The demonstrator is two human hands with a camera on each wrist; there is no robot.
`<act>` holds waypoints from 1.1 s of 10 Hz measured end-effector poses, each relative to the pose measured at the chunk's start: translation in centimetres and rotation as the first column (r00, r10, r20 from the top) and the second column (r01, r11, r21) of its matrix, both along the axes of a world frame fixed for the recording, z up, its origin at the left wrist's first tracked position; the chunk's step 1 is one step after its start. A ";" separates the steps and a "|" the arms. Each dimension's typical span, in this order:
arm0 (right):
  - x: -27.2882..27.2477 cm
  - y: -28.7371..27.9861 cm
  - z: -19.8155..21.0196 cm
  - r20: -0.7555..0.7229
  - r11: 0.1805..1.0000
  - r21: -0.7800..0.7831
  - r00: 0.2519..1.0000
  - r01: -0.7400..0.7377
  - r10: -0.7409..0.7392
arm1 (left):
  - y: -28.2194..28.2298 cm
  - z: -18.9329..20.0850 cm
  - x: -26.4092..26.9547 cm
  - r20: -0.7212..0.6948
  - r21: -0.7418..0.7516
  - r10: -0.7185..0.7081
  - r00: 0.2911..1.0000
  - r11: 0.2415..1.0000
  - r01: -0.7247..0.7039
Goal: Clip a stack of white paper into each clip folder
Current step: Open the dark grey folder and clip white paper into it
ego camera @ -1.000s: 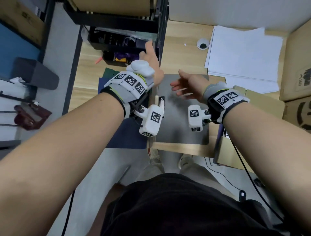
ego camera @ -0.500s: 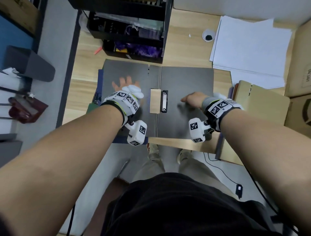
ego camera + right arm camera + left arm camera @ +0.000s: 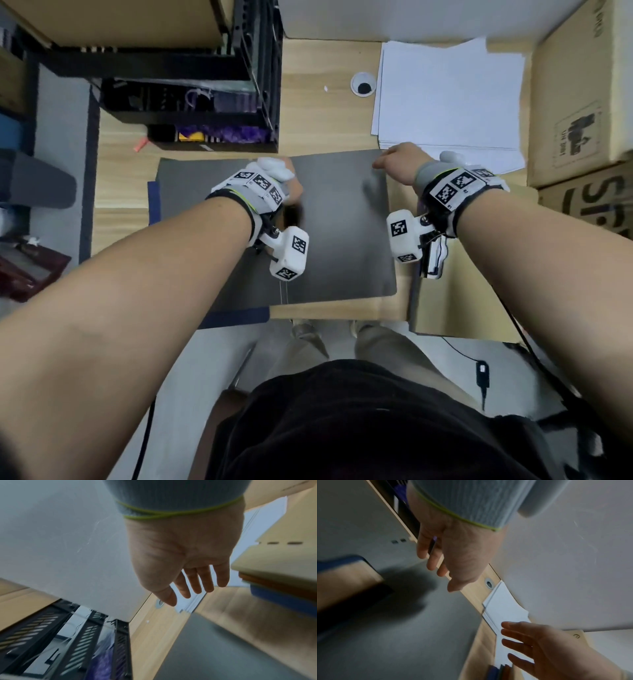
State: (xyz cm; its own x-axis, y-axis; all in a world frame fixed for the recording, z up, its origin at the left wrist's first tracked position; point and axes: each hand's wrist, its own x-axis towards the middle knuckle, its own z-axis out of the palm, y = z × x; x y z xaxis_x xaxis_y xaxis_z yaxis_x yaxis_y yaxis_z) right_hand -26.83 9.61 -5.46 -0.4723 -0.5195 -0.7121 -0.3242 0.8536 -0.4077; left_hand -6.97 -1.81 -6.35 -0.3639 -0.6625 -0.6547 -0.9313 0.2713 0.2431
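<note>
The grey clip folder (image 3: pixel 342 222) lies spread flat on the bench (image 3: pixel 329 113) right in front of the person, and the stack of white paper (image 3: pixel 448 99) sits just beyond its far right corner, partly fanned out. The right hand (image 3: pixel 399 164) is over that corner with its fingers (image 3: pixel 195 582) loose and spread, holding nothing, so I'd say the reach for the sheets is the step in hand. The left hand (image 3: pixel 291 185) hovers near the fold with its fingers (image 3: pixel 431 555) hanging relaxed, and it too has nothing in it; the clip itself is hidden under that wrist. To do this well, I'd pinch a modest bunch off the near edge of the pile instead of dragging the whole heap, and tap the edges square before sliding them in. The left hand looks best placed to lift the clip. More folders (image 3: pixel 455 301) wait off to the right, stacked under a tan one.
</note>
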 end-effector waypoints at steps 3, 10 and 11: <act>-8.0 0.7 -1.8 -0.114 0.993 0.116 0.993 -0.019 0.033 | 1.9 -1.7 -12.2 -0.108 0.127 0.033 0.994 0.992 -0.019; -11.7 -0.4 -3.5 -0.138 0.937 0.224 0.944 -0.266 0.301 | 2.1 -5.1 -22.7 -0.218 0.443 0.619 0.754 0.752 -0.488; -12.0 -0.3 -3.2 -0.125 0.945 0.211 0.952 -0.250 0.280 | 1.8 -5.8 -23.5 -0.221 0.405 0.570 0.791 0.792 -0.457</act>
